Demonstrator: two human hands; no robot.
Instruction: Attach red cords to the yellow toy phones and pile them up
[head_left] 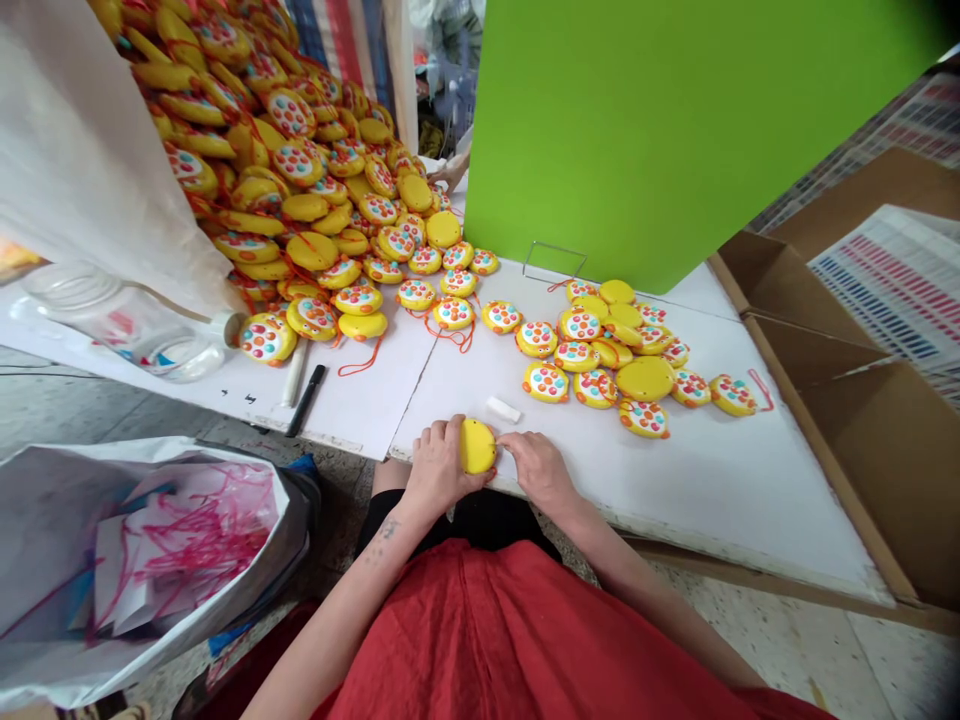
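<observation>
My left hand (439, 465) is wrapped round a round yellow toy (477, 446), plain back side up, at the near edge of the white table (697, 480). My right hand (534, 464) rests beside it with fingers pinched against the toy's right rim; whatever it pinches is too small to see. A small white block (503, 409) lies just beyond my hands. A cluster of the same yellow toys with coloured dots (611, 350) lies further back on the right.
A big heap of yellow toys (300, 170) fills the back left. A black marker (306, 400) and white pen (294, 372) lie near a clear jar (127, 320). A green board (660, 130) stands behind; cardboard boxes (847, 400) at right; a bag of pink string (165, 550) at left.
</observation>
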